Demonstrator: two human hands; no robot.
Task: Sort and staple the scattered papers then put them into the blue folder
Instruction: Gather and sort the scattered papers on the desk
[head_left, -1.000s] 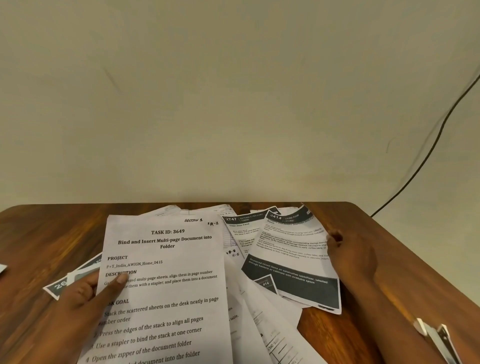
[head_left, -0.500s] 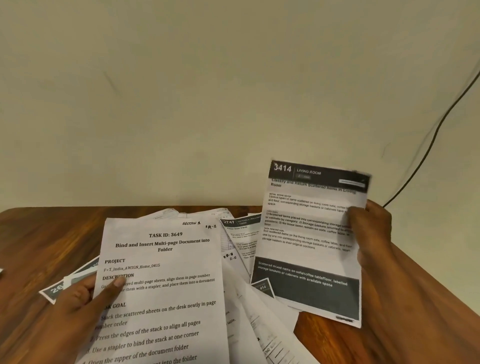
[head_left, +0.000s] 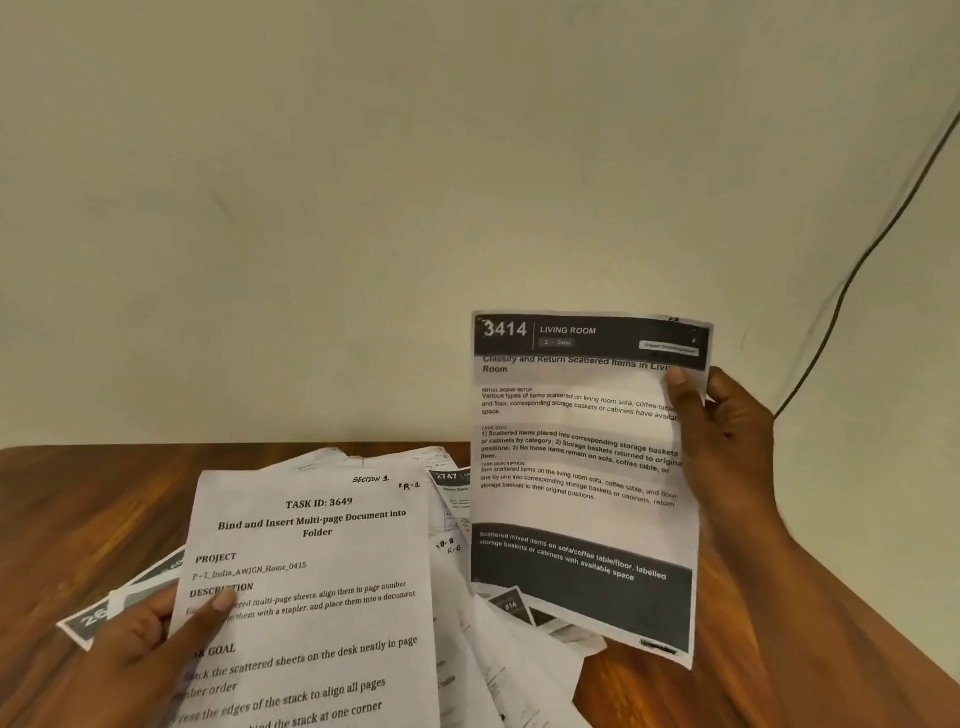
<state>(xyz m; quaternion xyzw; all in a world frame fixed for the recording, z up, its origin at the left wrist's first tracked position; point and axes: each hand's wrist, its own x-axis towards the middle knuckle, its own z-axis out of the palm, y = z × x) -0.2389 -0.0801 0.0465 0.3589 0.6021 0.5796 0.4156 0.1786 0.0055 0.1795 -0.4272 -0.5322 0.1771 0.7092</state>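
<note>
My right hand (head_left: 727, 441) pinches the right edge of a printed sheet headed "3414 Living Room" (head_left: 576, 467) and holds it upright above the table. My left hand (head_left: 150, 639) grips the left edge of a white sheet titled "Task ID: 3649" (head_left: 311, 587), thumb on its face. Between and under them lies a loose pile of scattered papers (head_left: 467, 623) on the wooden table (head_left: 78, 509). No stapler or blue folder is in view.
A pale wall rises just behind the table's far edge. A dark cable (head_left: 857, 270) runs down the wall at the right. The table's right edge slants past my right forearm. A dark-headed sheet (head_left: 93, 618) sticks out under my left hand.
My right hand has lifted the 3414 sheet off the pile and raised it upright, higher than half a second ago. My left hand still holds the 3649 sheet in place.
</note>
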